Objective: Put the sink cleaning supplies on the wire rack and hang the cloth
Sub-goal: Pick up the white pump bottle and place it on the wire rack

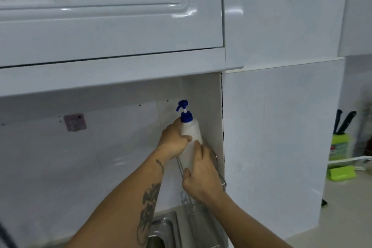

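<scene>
Both hands clasp the white pump bottle [190, 137]: left hand [174, 141] high, right hand [201, 173] low. It should stay upright while settling into the wire rack [186, 197] in the wall corner.

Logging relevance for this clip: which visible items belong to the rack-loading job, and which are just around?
Job: pump bottle, held by left hand and right hand; wire rack; sink.
Bystanders: knife block, green holder, pink wall hook, cabinet.

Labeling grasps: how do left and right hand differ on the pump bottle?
The left hand grips the pump bottle high, just under its blue cap; the right hand grips its lower part. The left comes from the bottle's left side, the right from in front. Both wrap fingers round it.
</scene>
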Motion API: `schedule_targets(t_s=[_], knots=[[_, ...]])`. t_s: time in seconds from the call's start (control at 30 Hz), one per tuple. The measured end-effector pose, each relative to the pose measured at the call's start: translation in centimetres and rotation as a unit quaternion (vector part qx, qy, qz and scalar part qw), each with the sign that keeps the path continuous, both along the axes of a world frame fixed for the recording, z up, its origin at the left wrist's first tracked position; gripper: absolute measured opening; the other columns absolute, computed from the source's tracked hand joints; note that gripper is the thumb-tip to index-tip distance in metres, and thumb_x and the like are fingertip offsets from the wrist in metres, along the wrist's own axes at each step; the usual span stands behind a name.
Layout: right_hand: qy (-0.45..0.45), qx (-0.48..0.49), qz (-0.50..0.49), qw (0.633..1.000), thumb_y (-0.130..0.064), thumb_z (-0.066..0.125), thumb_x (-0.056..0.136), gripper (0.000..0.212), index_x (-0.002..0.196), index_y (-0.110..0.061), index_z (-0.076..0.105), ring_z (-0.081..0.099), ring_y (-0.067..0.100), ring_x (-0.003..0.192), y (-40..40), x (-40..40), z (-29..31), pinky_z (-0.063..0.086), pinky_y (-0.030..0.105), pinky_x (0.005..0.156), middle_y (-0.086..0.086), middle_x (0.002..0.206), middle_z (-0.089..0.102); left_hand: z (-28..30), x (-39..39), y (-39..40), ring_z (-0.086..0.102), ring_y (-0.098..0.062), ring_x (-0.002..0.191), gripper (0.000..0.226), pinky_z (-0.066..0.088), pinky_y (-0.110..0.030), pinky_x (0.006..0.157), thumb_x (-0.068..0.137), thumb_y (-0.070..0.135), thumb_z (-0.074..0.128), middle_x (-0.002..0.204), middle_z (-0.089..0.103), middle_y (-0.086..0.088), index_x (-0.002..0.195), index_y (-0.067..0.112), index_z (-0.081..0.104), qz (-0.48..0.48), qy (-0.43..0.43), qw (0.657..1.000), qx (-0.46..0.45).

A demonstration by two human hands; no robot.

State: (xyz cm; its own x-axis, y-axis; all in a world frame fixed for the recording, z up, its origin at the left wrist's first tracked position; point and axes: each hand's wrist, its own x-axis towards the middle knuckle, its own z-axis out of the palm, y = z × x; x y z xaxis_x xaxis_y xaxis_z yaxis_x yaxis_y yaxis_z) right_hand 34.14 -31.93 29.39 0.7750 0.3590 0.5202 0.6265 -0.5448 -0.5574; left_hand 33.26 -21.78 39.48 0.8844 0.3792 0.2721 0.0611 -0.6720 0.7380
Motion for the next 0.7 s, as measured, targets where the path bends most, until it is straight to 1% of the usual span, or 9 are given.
schedule_targets(t_s=[0.1, 0.17, 0.23, 0.27, 0.33, 0.4, 0.47, 0.53, 0.7], knots=[[0.035, -0.032, 0.047, 0.998, -0.019, 0.059, 0.077, 0.09, 0.153, -0.015, 0.011, 0.038, 0.033, 0.132, -0.1, 1.7, 0.7, 0.043, 0.045, 0.107, 0.01, 0.146, 0.032, 0.2, 1.6, 0.6, 0.052, -0.015, 0.105, 0.064, 0.04, -0.025, 0.089, 0.089, 0.012, 0.06, 0.134, 0.056, 0.0, 0.146, 0.028, 0.035, -0.01, 0.015, 1.0, -0.015], [0.098, -0.042, 0.084, 0.991, -0.016, 0.058, 0.08, 0.092, 0.155, -0.016, 0.004, 0.028, 0.033, 0.141, -0.3, 2.9, 1.1, 0.032, 0.043, 0.115, 0.009, 0.154, 0.023, 0.5, 2.7, 1.0, 0.052, -0.017, 0.111, 0.063, 0.039, -0.023, 0.09, 0.091, 0.007, 0.053, 0.138, 0.053, -0.002, 0.147, 0.027, 0.033, -0.018, 0.023, 1.0, -0.003], [0.164, -0.071, 0.115, 0.977, -0.012, 0.056, 0.083, 0.095, 0.156, -0.017, -0.006, 0.018, 0.03, 0.147, -0.2, 4.0, 1.1, 0.024, 0.038, 0.119, 0.009, 0.161, 0.011, 0.4, 3.8, 1.4, 0.051, -0.017, 0.112, 0.06, 0.038, -0.02, 0.089, 0.092, -0.003, 0.04, 0.139, 0.052, -0.007, 0.146, 0.023, 0.036, -0.012, 0.026, 0.999, 0.013], [0.188, -0.09, 0.125, 0.97, -0.01, 0.054, 0.085, 0.095, 0.156, -0.019, -0.009, 0.013, 0.029, 0.149, 0.0, 4.4, 1.0, 0.02, 0.037, 0.12, 0.009, 0.164, 0.003, 0.2, 4.2, 1.6, 0.05, -0.018, 0.115, 0.061, 0.038, -0.019, 0.092, 0.091, -0.006, 0.035, 0.142, 0.049, -0.009, 0.146, 0.022, 0.037, -0.005, 0.027, 1.0, 0.014], [0.212, -0.122, 0.139, 0.96, -0.008, 0.049, 0.089, 0.092, 0.155, -0.022, -0.013, 0.003, 0.027, 0.152, 0.6, 5.0, 0.9, 0.015, 0.036, 0.12, 0.007, 0.165, -0.015, -0.2, 4.9, 1.9, 0.044, -0.023, 0.129, 0.067, 0.034, -0.021, 0.104, 0.09, -0.005, 0.032, 0.15, 0.038, -0.009, 0.149, 0.024, 0.029, 0.013, 0.034, 0.999, 0.003], [0.214, -0.145, 0.136, 0.956, -0.009, 0.046, 0.091, 0.088, 0.155, -0.022, -0.013, 0.002, 0.028, 0.152, 1.2, 5.4, 0.8, 0.016, 0.035, 0.119, 0.006, 0.163, -0.024, -0.7, 5.3, 2.3, 0.034, -0.023, 0.139, 0.068, 0.023, -0.021, 0.11, 0.092, -0.004, 0.031, 0.157, 0.029, -0.005, 0.152, 0.024, 0.02, 0.018, 0.043, 0.999, -0.001], [0.21, -0.153, 0.131, 0.957, -0.01, 0.045, 0.093, 0.086, 0.155, -0.02, -0.013, 0.005, 0.03, 0.152, 1.8, 5.8, 0.5, 0.02, 0.035, 0.117, 0.007, 0.161, -0.028, -1.2, 5.5, 2.7, 0.028, -0.019, 0.143, 0.065, 0.016, -0.022, 0.115, 0.094, -0.003, 0.029, 0.159, 0.024, 0.001, 0.153, 0.023, 0.016, 0.017, 0.046, 0.999, -0.006], [0.213, -0.147, 0.127, 0.958, -0.011, 0.047, 0.093, 0.087, 0.155, -0.02, -0.014, 0.007, 0.03, 0.151, 2.3, 6.0, 0.3, 0.022, 0.036, 0.117, 0.007, 0.161, -0.029, -1.5, 5.5, 3.2, 0.027, -0.016, 0.144, 0.063, 0.015, -0.023, 0.118, 0.096, 0.0, 0.029, 0.159, 0.023, 0.003, 0.153, 0.024, 0.017, 0.014, 0.037, 0.999, -0.025], [0.224, -0.13, 0.118, 0.959, -0.007, 0.051, 0.087, 0.091, 0.157, -0.023, -0.005, 0.003, 0.026, 0.152, 2.1, 6.0, 0.1, 0.018, 0.032, 0.118, 0.003, 0.164, -0.02, -2.5, 4.5, 4.2, 0.038, -0.017, 0.136, 0.054, 0.025, -0.029, 0.117, 0.098, 0.009, 0.036, 0.154, 0.036, 0.0, 0.15, 0.023, 0.03, 0.02, 0.011, 0.999, -0.036]])
